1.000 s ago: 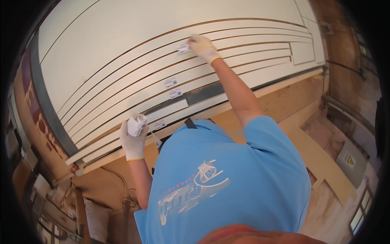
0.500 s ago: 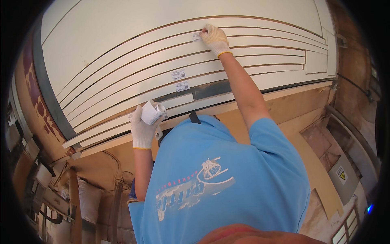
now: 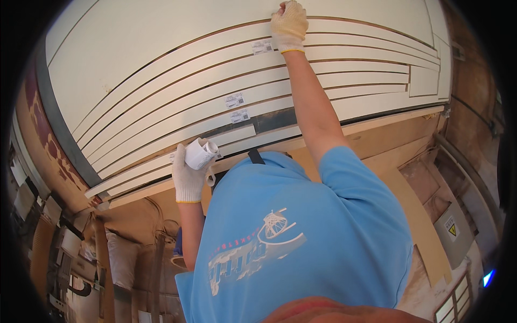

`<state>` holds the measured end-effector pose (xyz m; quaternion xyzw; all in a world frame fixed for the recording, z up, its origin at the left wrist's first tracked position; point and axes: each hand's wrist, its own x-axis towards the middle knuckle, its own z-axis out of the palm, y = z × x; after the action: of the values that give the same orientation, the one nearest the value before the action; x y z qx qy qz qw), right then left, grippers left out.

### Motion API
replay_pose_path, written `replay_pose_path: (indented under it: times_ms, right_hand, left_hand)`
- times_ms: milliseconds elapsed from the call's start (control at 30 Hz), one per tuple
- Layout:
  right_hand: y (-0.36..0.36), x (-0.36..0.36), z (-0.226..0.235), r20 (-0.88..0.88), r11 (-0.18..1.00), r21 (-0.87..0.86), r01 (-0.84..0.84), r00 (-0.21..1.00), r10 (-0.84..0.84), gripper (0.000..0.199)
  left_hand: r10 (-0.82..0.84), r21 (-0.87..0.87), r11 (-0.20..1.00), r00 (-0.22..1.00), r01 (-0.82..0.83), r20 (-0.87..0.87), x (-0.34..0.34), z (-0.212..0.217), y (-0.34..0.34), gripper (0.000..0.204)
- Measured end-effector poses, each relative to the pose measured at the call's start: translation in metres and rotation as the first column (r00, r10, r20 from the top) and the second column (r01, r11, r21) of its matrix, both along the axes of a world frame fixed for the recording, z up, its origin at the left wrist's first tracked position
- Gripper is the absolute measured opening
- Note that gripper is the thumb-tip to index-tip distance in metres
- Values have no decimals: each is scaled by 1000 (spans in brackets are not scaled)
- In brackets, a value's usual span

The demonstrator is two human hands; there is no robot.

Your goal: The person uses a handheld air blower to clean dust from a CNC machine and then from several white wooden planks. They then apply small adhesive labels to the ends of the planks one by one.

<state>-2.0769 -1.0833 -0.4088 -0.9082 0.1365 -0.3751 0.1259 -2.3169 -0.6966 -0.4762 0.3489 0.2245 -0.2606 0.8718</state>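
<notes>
My left hand (image 3: 187,180), in a white knit glove, grips a roll of white printed labels (image 3: 200,154) near the front edge of the work surface. A loose strip of the roll's paper hangs below it. My right hand (image 3: 290,26), gloved too, reaches to the far side over the cut white panel (image 3: 177,40). Its fingers are curled together, and whatever they may hold is hidden. One label (image 3: 262,47) lies on a far strip, left of my right wrist. Two more, an upper label (image 3: 234,100) and a lower label (image 3: 239,116), lie on nearer strips.
Long narrow white strips (image 3: 355,67) lie side by side with dark gaps between them. A dark metal edge (image 3: 62,116) bounds the panel on the left. A grey box with a yellow warning sign (image 3: 452,230) is at the lower right. Machinery parts fill the lower left.
My right hand has moved farther away from me, off the far label, which now shows whole on its strip. My left hand still holds the label roll, nearly unmoved.
</notes>
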Motion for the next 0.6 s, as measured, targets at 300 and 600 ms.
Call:
replay_pose_path:
  times_ms: [300,600]
  right_hand:
    - [-23,-37,-6,10,999,-4,-50,999,50,16]
    - [-13,-109,-59,-244,983,-16,-186,954,176,17]
  left_hand:
    - [-18,7,1000,1000,18,20,-2,-3,-8,57]
    - [-100,-17,995,988,103,120,-9,-30,-9,58]
